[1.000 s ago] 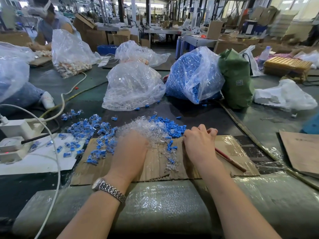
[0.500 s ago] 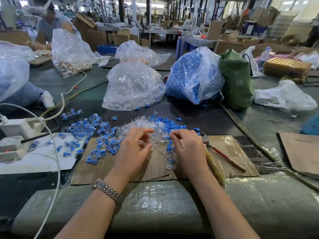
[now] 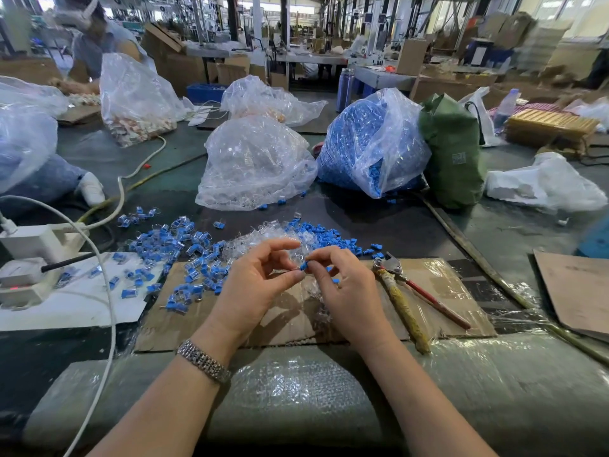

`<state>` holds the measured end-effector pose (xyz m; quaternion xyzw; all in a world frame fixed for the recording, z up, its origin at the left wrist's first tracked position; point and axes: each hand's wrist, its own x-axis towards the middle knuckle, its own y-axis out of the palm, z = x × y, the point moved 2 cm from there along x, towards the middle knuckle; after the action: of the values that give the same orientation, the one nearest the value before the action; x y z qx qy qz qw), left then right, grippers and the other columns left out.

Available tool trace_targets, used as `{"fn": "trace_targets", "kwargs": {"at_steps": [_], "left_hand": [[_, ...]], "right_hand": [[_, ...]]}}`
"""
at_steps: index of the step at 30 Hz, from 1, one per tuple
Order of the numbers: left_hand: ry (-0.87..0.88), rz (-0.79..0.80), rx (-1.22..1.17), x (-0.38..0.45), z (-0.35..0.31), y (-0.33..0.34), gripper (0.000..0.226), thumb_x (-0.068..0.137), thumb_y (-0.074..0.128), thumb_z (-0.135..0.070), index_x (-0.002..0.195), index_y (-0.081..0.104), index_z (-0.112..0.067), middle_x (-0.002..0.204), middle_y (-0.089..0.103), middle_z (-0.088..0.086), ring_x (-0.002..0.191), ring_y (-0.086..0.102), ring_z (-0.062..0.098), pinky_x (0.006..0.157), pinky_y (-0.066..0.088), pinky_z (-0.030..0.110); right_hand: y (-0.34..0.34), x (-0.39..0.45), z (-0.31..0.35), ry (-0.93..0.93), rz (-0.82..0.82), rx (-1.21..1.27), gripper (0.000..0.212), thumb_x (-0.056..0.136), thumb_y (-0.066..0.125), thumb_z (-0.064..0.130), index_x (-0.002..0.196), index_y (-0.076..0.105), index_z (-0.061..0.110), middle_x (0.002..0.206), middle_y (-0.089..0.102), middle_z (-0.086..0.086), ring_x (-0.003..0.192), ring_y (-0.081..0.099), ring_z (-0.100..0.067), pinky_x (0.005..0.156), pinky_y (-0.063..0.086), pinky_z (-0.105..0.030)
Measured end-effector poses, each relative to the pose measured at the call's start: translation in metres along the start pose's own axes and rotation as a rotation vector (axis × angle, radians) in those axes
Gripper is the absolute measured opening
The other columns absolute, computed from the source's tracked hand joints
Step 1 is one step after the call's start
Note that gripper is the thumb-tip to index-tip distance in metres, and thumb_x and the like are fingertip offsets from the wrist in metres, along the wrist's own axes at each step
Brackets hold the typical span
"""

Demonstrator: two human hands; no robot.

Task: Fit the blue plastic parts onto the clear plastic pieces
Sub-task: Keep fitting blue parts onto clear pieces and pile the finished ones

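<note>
My left hand point(image 3: 257, 285) and my right hand point(image 3: 342, 288) are raised over a sheet of cardboard point(image 3: 438, 285), fingertips almost meeting. The right hand pinches a small blue plastic part point(image 3: 303, 265). The left hand pinches a clear plastic piece point(image 3: 294, 258) between thumb and fingers, right beside the blue part. Behind the hands lies a heap of loose clear pieces point(image 3: 263, 239) and a heap of loose blue parts point(image 3: 333, 240). Fitted blue-and-clear pieces point(image 3: 184, 252) are spread out to the left.
Pliers with a red handle point(image 3: 415, 288) lie on the cardboard right of my hands. Further back stand a bag of clear pieces point(image 3: 253, 163), a bag of blue parts point(image 3: 365, 143) and a green bag point(image 3: 454, 153). A white power strip point(image 3: 33, 258) and cable sit left. A person works at far left.
Both hands have lifted off the heaps and come together. The right hand now pinches a blue part and the left a clear piece. The pliers, hidden under the right hand before, now show.
</note>
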<state>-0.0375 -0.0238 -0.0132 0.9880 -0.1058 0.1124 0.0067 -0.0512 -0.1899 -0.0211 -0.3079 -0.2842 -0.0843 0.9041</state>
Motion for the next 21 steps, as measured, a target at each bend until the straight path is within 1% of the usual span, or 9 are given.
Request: {"fn": "trace_targets", "kwargs": {"at_steps": [4,7,9,11,13,14,16,19,21], "left_hand": [[0.025,-0.023,0.02,0.0,-0.001,0.001,0.037,0.081,0.078,0.001,0.114,0.07,-0.016,0.087,0.063,0.004,0.087,0.067,0.014,0.094,0.059,0.034],[0.065,-0.048,0.135,-0.001,0.001,0.004,0.036,0.083,0.079,-0.002,0.112,0.067,-0.019,0.089,0.065,0.002,0.089,0.069,0.017,0.09,0.059,0.035],[0.069,-0.075,0.194,0.0,0.003,0.004,0.035,0.081,0.081,-0.009,0.11,0.065,-0.02,0.091,0.069,0.003,0.089,0.071,0.018,0.085,0.059,0.031],[0.022,-0.079,0.196,0.0,0.005,0.003,0.031,0.078,0.082,-0.017,0.107,0.069,-0.017,0.089,0.074,0.005,0.082,0.073,0.017,0.077,0.059,0.025],[-0.029,-0.047,0.197,0.0,0.006,0.003,0.022,0.078,0.08,-0.02,0.1,0.075,-0.016,0.081,0.077,0.005,0.071,0.073,0.015,0.068,0.058,0.021],[-0.049,-0.027,0.189,0.0,0.007,0.003,0.018,0.08,0.079,-0.017,0.098,0.076,-0.016,0.079,0.077,0.005,0.069,0.073,0.015,0.067,0.058,0.02],[-0.097,0.015,0.118,-0.001,0.007,0.0,0.018,0.082,0.078,-0.012,0.1,0.077,-0.012,0.083,0.078,0.007,0.072,0.074,0.017,0.069,0.059,0.021],[-0.196,0.07,-0.085,-0.001,0.006,-0.007,0.025,0.081,0.076,-0.017,0.103,0.079,-0.008,0.093,0.078,0.016,0.083,0.075,0.025,0.074,0.062,0.027],[-0.228,0.075,-0.144,-0.001,0.006,-0.009,0.023,0.079,0.076,-0.015,0.101,0.08,-0.008,0.094,0.077,0.021,0.084,0.075,0.028,0.075,0.063,0.028]], "right_hand": [[0.0,0.0,0.002,0.019,0.037,0.036,0.003,0.096,0.066,0.021,0.098,0.068,0.023,0.092,0.064,0.012,0.091,0.059,-0.007,0.079,0.044,-0.015],[-0.002,0.0,0.001,0.058,0.063,0.105,0.004,0.096,0.067,0.02,0.098,0.07,0.022,0.09,0.067,0.014,0.092,0.062,-0.008,0.08,0.047,-0.017],[-0.003,0.0,0.001,0.089,0.068,0.169,0.005,0.096,0.067,0.018,0.098,0.07,0.021,0.09,0.069,0.014,0.092,0.065,-0.009,0.082,0.05,-0.02],[-0.003,-0.001,0.001,0.091,0.059,0.193,0.006,0.096,0.068,0.016,0.099,0.071,0.02,0.09,0.069,0.012,0.092,0.065,-0.011,0.083,0.051,-0.023],[-0.004,0.0,0.001,0.071,0.066,0.152,0.006,0.096,0.068,0.016,0.099,0.071,0.02,0.091,0.068,0.013,0.091,0.063,-0.01,0.081,0.048,-0.02],[-0.004,0.0,0.001,0.058,0.074,0.118,0.006,0.095,0.068,0.017,0.099,0.071,0.02,0.091,0.067,0.013,0.091,0.061,-0.009,0.08,0.047,-0.017],[-0.004,0.0,0.001,0.044,0.083,0.072,0.006,0.096,0.068,0.019,0.1,0.071,0.021,0.092,0.066,0.014,0.092,0.06,-0.007,0.08,0.046,-0.017],[-0.005,-0.001,0.002,0.019,0.061,0.045,0.006,0.095,0.068,0.018,0.1,0.071,0.02,0.092,0.065,0.015,0.091,0.058,-0.005,0.08,0.044,-0.015],[-0.005,-0.001,0.003,-0.023,0.05,0.018,0.006,0.094,0.069,0.015,0.099,0.071,0.018,0.091,0.064,0.016,0.089,0.057,-0.004,0.079,0.043,-0.014]]}}
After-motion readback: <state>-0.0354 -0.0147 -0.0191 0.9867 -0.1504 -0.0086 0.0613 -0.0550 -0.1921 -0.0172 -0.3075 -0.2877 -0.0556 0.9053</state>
